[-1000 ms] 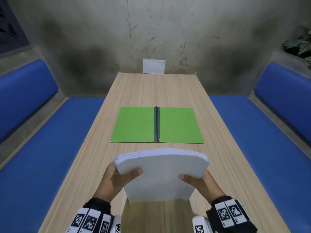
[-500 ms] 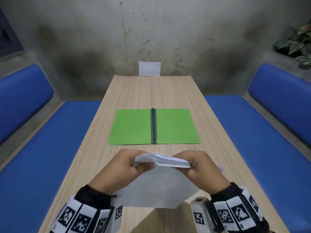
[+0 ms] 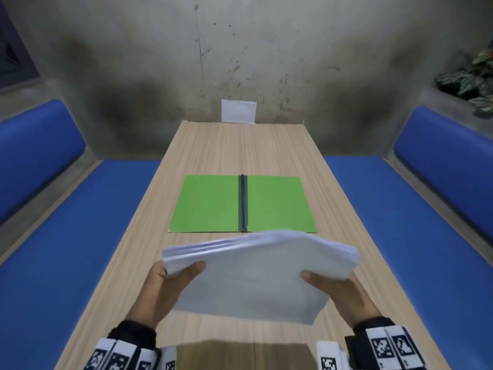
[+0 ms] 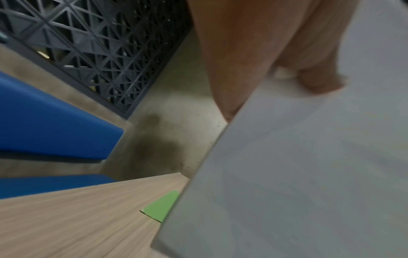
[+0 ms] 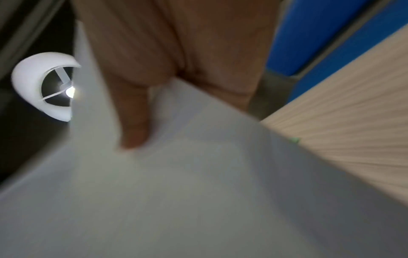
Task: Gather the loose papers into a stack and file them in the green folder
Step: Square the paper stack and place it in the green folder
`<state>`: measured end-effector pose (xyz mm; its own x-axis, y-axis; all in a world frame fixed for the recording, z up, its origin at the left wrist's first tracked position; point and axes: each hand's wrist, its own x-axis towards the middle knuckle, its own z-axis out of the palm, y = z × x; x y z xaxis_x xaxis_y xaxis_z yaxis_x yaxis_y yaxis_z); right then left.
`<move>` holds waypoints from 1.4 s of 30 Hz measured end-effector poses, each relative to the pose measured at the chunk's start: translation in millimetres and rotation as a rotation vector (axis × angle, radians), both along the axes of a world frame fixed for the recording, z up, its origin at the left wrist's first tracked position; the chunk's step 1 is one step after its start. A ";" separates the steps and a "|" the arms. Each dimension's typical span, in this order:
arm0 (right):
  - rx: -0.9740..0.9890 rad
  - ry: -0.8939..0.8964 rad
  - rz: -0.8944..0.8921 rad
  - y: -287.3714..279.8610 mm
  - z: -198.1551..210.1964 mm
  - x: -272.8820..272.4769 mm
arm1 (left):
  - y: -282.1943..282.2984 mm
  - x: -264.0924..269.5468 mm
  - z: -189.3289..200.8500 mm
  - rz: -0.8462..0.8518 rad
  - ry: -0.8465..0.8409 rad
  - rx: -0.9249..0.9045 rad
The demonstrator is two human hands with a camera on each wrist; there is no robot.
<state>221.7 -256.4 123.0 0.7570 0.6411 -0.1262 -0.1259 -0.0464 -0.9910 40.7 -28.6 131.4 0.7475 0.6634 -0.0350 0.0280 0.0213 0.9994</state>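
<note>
A thick stack of white papers (image 3: 256,273) hangs above the near end of the wooden table (image 3: 240,148), its far edge raised and blurred. My left hand (image 3: 173,276) grips its left side, thumb on top. On the other side my right hand (image 3: 328,284) grips it the same way. The green folder (image 3: 213,204) lies open and flat just beyond the stack, its dark spine running away from me. In the left wrist view the paper stack (image 4: 298,165) fills the right half, with a corner of the folder (image 4: 162,206) showing. The right wrist view shows my thumb on the stack (image 5: 198,192).
Blue padded benches (image 3: 66,236) run along both sides of the table. A small white card (image 3: 238,111) leans on the stained concrete wall at the table's far end. A potted plant (image 3: 472,78) sits on a ledge at the upper right.
Half a second ago the stack stood on edge on the table with both hands curled over its top. Now it is lifted and tilted flatter, held by its sides.
</note>
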 end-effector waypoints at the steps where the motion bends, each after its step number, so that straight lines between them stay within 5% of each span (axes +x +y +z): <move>1: 0.029 -0.041 -0.106 5.1 0.6 -3.5 | -4.7 3.6 -5.4 0.080 -0.038 0.014; 3: 0.064 -0.041 -0.239 14.0 -2.6 -14.0 | -20.3 9.7 -13.6 0.150 -0.041 0.017; 12: -0.027 -0.083 -0.292 14.1 -38.9 -24.8 | -31.7 9.6 -49.0 0.100 -0.017 -0.015; 23: 0.034 0.017 -0.491 30.9 -30.3 -6.1 | -16.0 42.1 -38.9 0.467 -0.050 0.041; 30: 0.034 -0.033 -0.488 29.8 -29.3 0.0 | -13.0 46.4 -34.0 0.410 -0.057 0.068; 37: -0.082 -0.078 -0.244 15.1 -43.8 -1.8 | -7.7 31.8 -43.4 0.255 -0.059 0.015; 42: -0.064 -0.084 -0.254 14.5 -47.1 -2.0 | -10.0 36.4 -44.9 0.317 -0.013 -0.024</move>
